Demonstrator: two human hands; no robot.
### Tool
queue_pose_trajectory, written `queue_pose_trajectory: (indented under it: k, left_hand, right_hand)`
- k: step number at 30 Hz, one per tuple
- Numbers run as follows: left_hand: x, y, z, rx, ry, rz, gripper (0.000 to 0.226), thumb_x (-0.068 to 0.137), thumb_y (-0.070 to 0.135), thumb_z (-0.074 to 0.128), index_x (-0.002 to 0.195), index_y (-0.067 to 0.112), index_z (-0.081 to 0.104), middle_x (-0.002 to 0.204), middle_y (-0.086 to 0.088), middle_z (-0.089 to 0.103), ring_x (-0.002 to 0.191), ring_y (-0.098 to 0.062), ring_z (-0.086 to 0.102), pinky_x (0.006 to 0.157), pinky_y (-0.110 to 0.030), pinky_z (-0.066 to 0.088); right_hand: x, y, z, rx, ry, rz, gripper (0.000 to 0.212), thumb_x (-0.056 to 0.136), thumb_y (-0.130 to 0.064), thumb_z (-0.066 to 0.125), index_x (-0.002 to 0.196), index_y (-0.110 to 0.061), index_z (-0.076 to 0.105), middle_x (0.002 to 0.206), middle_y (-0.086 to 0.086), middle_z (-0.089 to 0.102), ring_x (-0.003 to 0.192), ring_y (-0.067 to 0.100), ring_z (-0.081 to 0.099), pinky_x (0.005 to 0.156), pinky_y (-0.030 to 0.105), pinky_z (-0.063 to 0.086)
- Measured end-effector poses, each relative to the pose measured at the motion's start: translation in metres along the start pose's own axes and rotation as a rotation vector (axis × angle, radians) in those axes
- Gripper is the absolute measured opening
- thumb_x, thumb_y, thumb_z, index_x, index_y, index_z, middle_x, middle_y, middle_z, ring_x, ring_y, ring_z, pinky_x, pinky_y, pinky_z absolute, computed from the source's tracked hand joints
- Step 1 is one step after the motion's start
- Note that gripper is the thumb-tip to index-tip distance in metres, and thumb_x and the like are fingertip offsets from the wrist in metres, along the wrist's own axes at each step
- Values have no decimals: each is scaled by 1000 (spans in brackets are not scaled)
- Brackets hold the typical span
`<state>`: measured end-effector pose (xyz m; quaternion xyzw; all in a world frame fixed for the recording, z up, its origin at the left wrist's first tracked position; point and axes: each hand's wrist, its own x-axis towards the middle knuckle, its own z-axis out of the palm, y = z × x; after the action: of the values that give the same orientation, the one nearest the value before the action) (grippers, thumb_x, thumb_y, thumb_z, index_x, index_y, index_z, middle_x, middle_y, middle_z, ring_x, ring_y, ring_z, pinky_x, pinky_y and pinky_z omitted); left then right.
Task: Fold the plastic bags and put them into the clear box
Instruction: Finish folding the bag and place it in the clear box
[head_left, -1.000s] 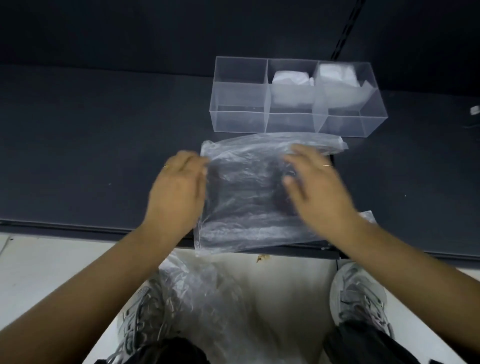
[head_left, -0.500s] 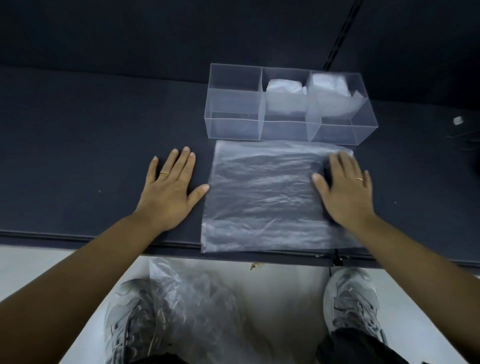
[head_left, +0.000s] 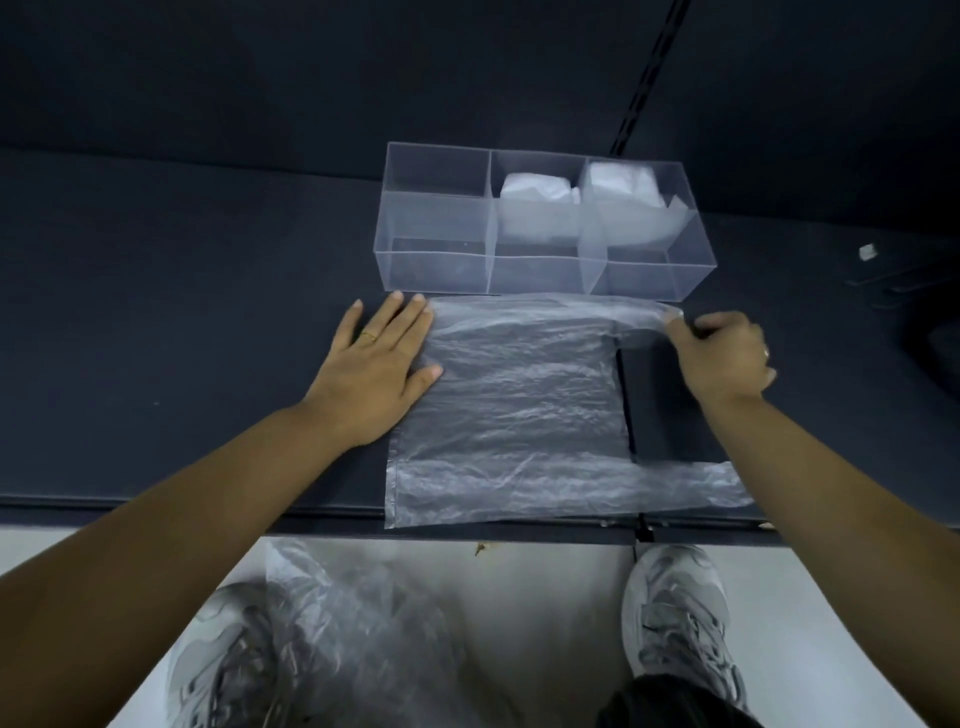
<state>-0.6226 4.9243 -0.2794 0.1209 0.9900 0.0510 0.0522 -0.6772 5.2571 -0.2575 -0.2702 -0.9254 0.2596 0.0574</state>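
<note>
We think the thin bag (head_left: 509, 405) can slide or wrinkle if the right hand (head_left: 727, 358) pulls its handle (head_left: 639, 314) too hard, because only the left hand (head_left: 379, 369) holds it down; its near edge reaches the tabletop (head_left: 156, 322) edge, so it may slip off. The left hand lies flat, fingers straight, on the bag's 10 o'clock edge. The right hand pinches the handle at 1 o'clock. The bag lies at 6 o'clock from the box (head_left: 436, 260)

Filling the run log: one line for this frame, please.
phase: pre-fold | left hand: pressing plastic bag edge | right hand: pinching far handle | clear box: left compartment empty
</note>
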Motion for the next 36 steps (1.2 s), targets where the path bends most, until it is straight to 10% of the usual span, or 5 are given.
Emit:
queue_pose_trajectory:
  k: [9, 16, 23, 28, 36]
  left_hand:
    - [-22, 2, 14, 12, 22, -6, 71, 86, 62, -8, 147, 26, -15, 154, 14, -17, 141, -6, -18, 118, -42, -10]
    - [-31, 5, 16, 1, 5, -79, 65, 92, 64, -5, 145, 29, -18, 155, 15, -18, 141, -6, -21, 116, -40, -15]
    - [-35, 5, 14, 7, 10, -75, 75, 82, 69, -9, 147, 32, -12, 154, 14, -14, 144, -10, -15, 117, -43, -11]
    - [-35, 6, 13, 6, 7, -73, 76, 82, 71, -6, 147, 33, -12, 155, 12, -13, 145, -11, -14, 117, -44, -10]
    - [-33, 6, 13, -5, -19, -109, 84, 77, 76, -8, 144, 27, -21, 151, 14, -25, 139, -5, -27, 115, -40, -18]
  right_hand:
    - [8, 11, -18, 632, -199, 78, 17, 87, -18, 69, 72, -16, 63, 60, -7, 65, 57, 2, 60, 55, 13, 43]
    - [9, 15, -21, 1306, -336, 515, 12, 98, -11, 53, 87, -15, 56, 71, 0, 69, 68, 10, 65, 61, 21, 57]
    - [22, 15, -27, 992, -524, 494, 35, 93, -40, 57, 98, -5, 55, 94, 10, 64, 80, 22, 65, 76, 36, 58]
    - [18, 22, -22, 719, -245, 217, 21, 85, 1, 67, 106, 2, 64, 75, 8, 63, 58, 13, 55, 48, 13, 49]
    - [25, 28, -18, 650, -146, 39, 10, 87, -2, 63, 93, -9, 65, 67, 1, 60, 39, -3, 48, 45, 9, 39]
